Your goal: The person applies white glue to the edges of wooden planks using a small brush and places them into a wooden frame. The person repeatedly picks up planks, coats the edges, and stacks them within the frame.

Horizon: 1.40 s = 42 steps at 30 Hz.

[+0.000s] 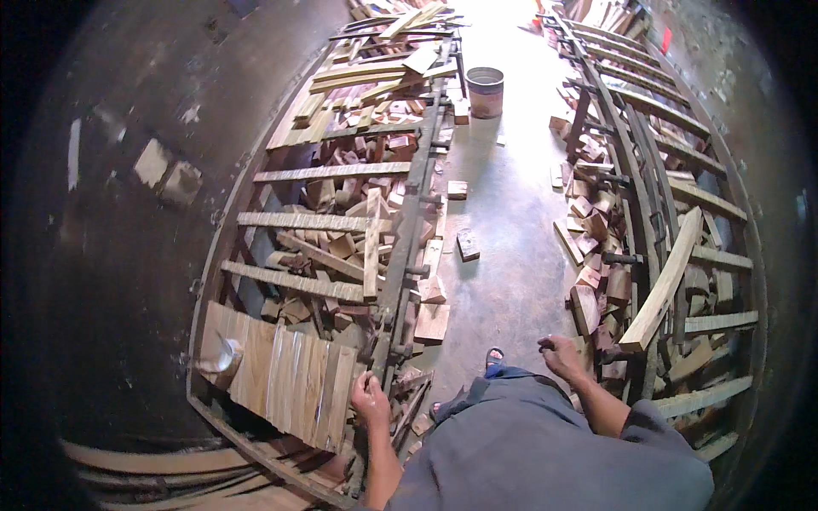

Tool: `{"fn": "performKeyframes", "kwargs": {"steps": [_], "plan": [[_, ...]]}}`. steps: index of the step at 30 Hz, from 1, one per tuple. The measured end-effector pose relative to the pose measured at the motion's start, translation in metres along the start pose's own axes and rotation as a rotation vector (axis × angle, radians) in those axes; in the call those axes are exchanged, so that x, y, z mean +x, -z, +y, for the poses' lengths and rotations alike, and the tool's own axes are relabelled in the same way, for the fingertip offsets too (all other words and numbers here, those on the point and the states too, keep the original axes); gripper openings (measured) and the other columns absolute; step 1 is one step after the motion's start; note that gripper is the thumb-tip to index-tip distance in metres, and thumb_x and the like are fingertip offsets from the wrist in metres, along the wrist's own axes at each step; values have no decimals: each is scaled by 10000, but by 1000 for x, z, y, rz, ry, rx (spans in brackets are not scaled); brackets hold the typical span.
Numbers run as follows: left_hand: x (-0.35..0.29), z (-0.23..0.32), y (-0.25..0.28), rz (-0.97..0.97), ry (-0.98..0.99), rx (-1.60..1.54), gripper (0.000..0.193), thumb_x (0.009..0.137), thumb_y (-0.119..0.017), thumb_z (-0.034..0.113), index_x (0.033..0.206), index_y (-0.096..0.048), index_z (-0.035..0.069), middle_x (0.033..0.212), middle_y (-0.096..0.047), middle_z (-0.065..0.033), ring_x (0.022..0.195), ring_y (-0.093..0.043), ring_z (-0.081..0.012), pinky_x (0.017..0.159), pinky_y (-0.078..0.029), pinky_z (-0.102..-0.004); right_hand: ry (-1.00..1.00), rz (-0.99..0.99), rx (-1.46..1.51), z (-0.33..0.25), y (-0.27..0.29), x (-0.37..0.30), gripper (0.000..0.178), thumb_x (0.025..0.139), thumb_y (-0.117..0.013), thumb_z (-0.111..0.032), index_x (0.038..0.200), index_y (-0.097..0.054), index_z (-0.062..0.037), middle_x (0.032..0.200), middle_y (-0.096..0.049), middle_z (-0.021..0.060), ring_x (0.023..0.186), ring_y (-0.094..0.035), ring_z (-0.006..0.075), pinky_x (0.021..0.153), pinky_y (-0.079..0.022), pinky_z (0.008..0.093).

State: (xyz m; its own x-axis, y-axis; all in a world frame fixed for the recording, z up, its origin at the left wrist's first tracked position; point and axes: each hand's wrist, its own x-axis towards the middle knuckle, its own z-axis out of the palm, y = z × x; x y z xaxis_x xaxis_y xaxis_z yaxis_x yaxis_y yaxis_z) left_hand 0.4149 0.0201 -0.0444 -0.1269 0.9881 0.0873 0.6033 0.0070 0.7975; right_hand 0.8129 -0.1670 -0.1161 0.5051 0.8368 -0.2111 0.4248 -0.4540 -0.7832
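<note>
My left hand [370, 399] is closed beside the right end of a row of wooden strips [302, 375] set side by side on the left rack. Its fingers are bent close to the outermost strip, and what they hold, if anything, is hidden. Over the floor aisle hangs my right hand [562, 356], loosely curled with its fingers a little apart and nothing visible in it. A small pale container [223, 356] rests on the far left of the strips. Near my right hand, a long squared timber [669, 281] leans across the right rack.
Metal racks with wooden crossbars [324, 223] flank the aisle, and offcuts are heaped beneath them. A bucket [485, 92] stands ahead in the aisle. Loose wood blocks [468, 245] lie on the floor. Clamp ends [622, 258] stick out of the right rack into the aisle.
</note>
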Motion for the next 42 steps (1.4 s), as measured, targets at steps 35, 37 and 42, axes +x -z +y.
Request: {"fn": "performKeyframes", "kwargs": {"steps": [35,37,42], "plan": [[310,28,-259,-65,-23,249,380,696,-744,147,982,-614,-67,862,-661,-143,716,-569,-282,671,-467,-412,-159,399,-67,-29,154,138,220,792,-556,-84,977,-673,-56,904,-662,163,868,-645,349,777,-521,428],[295,86,-265,-66,-75,141,352,684,-751,153,927,-622,-67,816,-659,-140,684,-552,-275,647,-458,-415,-125,348,-23,-20,157,154,243,783,-547,-87,988,-674,-58,916,-669,168,880,-643,361,785,-520,443],[217,217,-342,-268,-143,96,254,704,-754,112,850,-623,-50,694,-600,-63,592,-528,-160,550,-446,-317,-37,239,261,-30,183,216,304,818,-612,-137,1099,-645,-27,1000,-671,172,929,-661,299,829,-514,375]]}}
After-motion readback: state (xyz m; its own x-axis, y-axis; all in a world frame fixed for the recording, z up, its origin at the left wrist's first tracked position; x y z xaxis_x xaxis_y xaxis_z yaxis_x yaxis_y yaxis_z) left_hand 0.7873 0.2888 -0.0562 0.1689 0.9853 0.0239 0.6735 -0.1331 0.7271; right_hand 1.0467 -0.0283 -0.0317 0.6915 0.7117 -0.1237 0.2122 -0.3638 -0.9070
